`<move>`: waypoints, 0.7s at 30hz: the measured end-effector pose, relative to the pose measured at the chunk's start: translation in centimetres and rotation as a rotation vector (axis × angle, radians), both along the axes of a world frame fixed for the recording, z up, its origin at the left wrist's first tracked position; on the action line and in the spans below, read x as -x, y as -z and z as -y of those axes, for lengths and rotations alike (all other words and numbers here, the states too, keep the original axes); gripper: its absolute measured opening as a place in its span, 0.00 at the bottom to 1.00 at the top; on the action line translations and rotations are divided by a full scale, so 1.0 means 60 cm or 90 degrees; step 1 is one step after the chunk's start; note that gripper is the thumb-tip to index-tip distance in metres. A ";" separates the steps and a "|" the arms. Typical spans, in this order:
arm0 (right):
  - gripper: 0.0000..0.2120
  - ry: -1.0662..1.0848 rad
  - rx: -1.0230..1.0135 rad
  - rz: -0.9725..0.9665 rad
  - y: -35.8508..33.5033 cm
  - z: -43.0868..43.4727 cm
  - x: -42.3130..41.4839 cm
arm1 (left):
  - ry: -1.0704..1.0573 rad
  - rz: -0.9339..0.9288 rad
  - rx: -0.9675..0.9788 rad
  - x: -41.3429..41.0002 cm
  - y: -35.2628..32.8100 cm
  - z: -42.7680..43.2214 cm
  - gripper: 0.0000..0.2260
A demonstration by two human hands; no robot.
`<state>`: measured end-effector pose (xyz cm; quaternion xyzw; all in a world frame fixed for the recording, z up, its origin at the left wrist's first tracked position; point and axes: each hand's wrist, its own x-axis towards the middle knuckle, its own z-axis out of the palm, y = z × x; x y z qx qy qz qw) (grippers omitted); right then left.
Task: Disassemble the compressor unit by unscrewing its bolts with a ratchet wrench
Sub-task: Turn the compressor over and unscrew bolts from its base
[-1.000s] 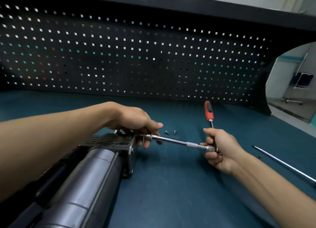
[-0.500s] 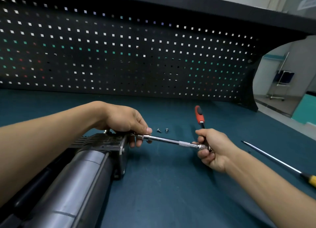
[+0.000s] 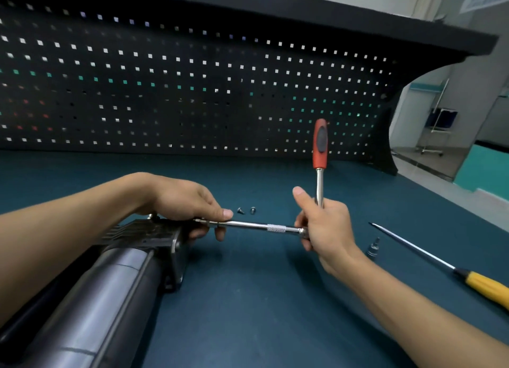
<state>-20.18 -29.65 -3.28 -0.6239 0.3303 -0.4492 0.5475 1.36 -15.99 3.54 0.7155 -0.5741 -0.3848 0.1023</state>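
The compressor unit, a grey metal cylinder with a finned black head, lies at the lower left on the teal bench. My left hand rests on its head end and pinches the steel extension bar near the bolt, which the fingers hide. The bar runs right to the ratchet wrench, whose red handle points up and away. My right hand grips the wrench at its head, thumb raised. Two loose bolts lie on the bench just beyond the bar.
A yellow-handled screwdriver lies at the right, with a small socket beside its shaft. A black pegboard walls off the back of the bench, under a dark shelf. The bench edge runs along the right side.
My right hand has swung the ratchet handle up and a little to the right. My left hand still holds the bar at the compressor. The camera has shifted, showing more of the screwdriver.
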 end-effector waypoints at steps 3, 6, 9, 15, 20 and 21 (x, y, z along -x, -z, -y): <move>0.27 0.011 0.074 0.024 0.007 -0.003 -0.002 | 0.008 -0.026 0.016 -0.002 0.004 0.002 0.20; 0.30 0.021 0.381 0.078 0.004 -0.003 -0.003 | 0.009 -0.060 0.043 -0.005 0.009 0.000 0.17; 0.28 0.001 0.526 0.066 0.003 0.002 0.005 | 0.011 -0.087 0.056 -0.010 0.010 -0.003 0.16; 0.26 -0.036 0.579 0.015 0.028 0.015 0.010 | 0.030 -0.048 0.066 -0.007 0.007 -0.002 0.16; 0.26 -0.059 0.484 -0.026 0.028 0.015 0.007 | 0.041 -0.017 0.095 -0.004 0.006 0.000 0.15; 0.27 -0.071 0.439 -0.033 0.025 0.014 0.006 | 0.045 -0.009 0.095 -0.004 0.006 0.000 0.14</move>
